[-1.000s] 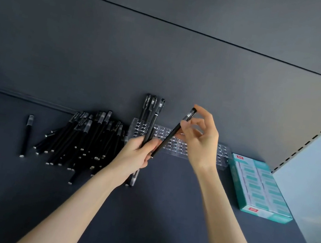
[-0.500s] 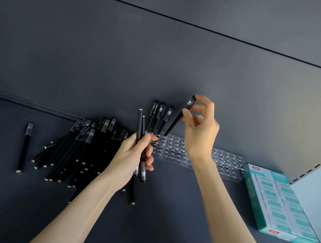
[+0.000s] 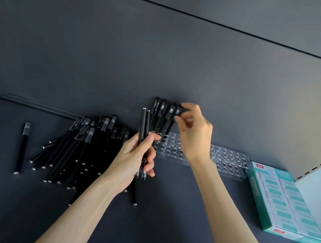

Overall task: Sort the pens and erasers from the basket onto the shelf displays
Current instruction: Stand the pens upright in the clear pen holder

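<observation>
Count: four pens stand in the clear holder (image 3: 230, 166), all in holes at its left end. Two pens (image 3: 144, 127) are in the left hand (image 3: 134, 159). One lone pen (image 3: 23, 148) lies apart at the far left. One further pen (image 3: 134, 195) lies below the left hand. The pile of pens (image 3: 88, 143) between them is too dense to count. One box of erasers (image 3: 280, 205) sits at the holder's right end.

Orientation: the standing pens are near upright, caps up, tops leaning slightly right. The lone pen's long axis runs front to back, cap toward the back wall (image 3: 165, 59). The pile fans out, mostly caps rearward.

Hands: the right hand (image 3: 192, 139) pinches the cap of the fourth pen (image 3: 170, 126), rightmost of the row, between thumb and fingertips. Whether it is fully seated in its hole cannot be told. The left hand's fingers are curled round its two pens, held upright, plain ends up, clear caps below the fist. Everything rests on the dark shelf (image 3: 182, 219).
</observation>
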The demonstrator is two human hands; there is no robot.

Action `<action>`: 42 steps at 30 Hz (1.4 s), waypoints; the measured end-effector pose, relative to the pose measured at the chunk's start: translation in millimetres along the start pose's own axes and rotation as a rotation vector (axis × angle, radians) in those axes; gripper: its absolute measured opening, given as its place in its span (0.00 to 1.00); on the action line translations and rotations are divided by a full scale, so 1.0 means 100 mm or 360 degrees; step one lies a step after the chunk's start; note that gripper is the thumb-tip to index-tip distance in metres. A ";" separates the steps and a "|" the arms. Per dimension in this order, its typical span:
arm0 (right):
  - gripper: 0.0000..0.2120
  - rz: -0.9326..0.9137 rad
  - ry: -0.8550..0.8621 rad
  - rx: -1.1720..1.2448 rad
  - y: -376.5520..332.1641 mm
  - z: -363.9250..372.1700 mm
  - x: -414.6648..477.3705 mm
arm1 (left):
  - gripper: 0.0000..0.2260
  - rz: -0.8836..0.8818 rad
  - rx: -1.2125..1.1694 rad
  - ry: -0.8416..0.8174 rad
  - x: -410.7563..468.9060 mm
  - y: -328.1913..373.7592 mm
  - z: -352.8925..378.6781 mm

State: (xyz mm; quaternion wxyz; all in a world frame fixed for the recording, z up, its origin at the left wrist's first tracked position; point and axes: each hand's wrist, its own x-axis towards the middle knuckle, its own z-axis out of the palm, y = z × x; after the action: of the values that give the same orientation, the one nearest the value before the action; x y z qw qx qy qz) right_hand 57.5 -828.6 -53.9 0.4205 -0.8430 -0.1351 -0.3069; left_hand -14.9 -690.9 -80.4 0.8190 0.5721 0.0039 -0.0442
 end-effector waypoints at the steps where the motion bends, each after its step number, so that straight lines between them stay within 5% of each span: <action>1: 0.12 0.0010 -0.0001 -0.0001 0.00 0.00 -0.03 | 0.10 0.0001 0.0022 -0.0011 -0.01 0.00 0.00; 8: 0.11 0.0152 0.0128 0.0136 -0.13 -0.12 -0.18 | 0.11 -0.0071 0.0097 -0.0146 -0.05 0.02 0.02; 14: 0.06 0.0674 -0.0430 0.0959 -0.28 -0.35 -0.39 | 0.12 -0.0189 0.0266 -0.0406 -0.11 0.01 0.09; 24: 0.06 0.0989 0.0062 0.1560 -0.07 -0.41 -0.49 | 0.02 -0.0016 0.0188 -0.0022 -0.03 0.07 -0.10; 26: 0.07 0.0997 -0.0033 0.1549 -0.04 -0.47 -0.50 | 0.02 0.0070 0.0129 0.0096 -0.02 0.09 -0.13; 34: 0.08 0.0794 -0.1094 0.0894 -0.07 -0.44 -0.61 | 0.13 0.0205 0.0184 0.0316 -0.02 0.09 -0.07; 37: 0.05 0.0767 -0.1143 0.0892 -0.10 -0.41 -0.62 | 0.07 0.0204 0.0193 0.0246 -0.04 0.06 -0.03; 42: 0.04 0.0843 -0.0731 0.1190 -0.06 -0.45 -0.57 | 0.03 0.0071 0.0321 0.0071 -0.07 0.02 -0.01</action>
State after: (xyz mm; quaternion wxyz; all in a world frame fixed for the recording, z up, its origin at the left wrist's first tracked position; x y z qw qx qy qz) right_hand -7.5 -858.3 -65.2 0.7162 -0.6859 -0.1062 0.0728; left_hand -21.5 -688.7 -78.1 0.7577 0.6525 0.0049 -0.0133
